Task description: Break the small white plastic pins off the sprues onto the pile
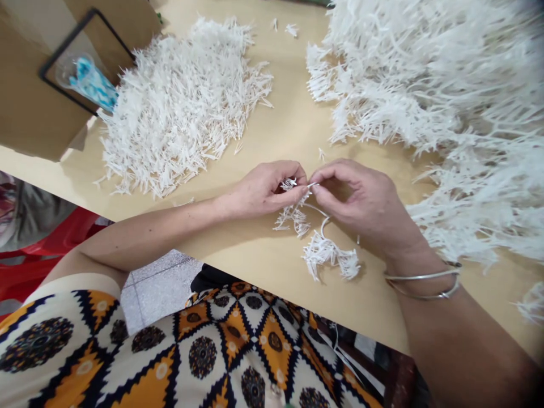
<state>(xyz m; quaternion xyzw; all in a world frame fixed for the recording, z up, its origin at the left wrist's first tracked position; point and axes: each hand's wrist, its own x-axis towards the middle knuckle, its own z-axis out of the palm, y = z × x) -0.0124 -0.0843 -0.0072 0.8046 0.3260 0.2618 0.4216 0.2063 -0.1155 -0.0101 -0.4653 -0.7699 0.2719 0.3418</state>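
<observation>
Your left hand [270,188] and right hand [361,195] pinch a thin white strand [312,185]. Frayed white tufts [293,219] show just below your left thumb [289,198].

No text, label, brand, number or sign can be read anywhere here.
</observation>
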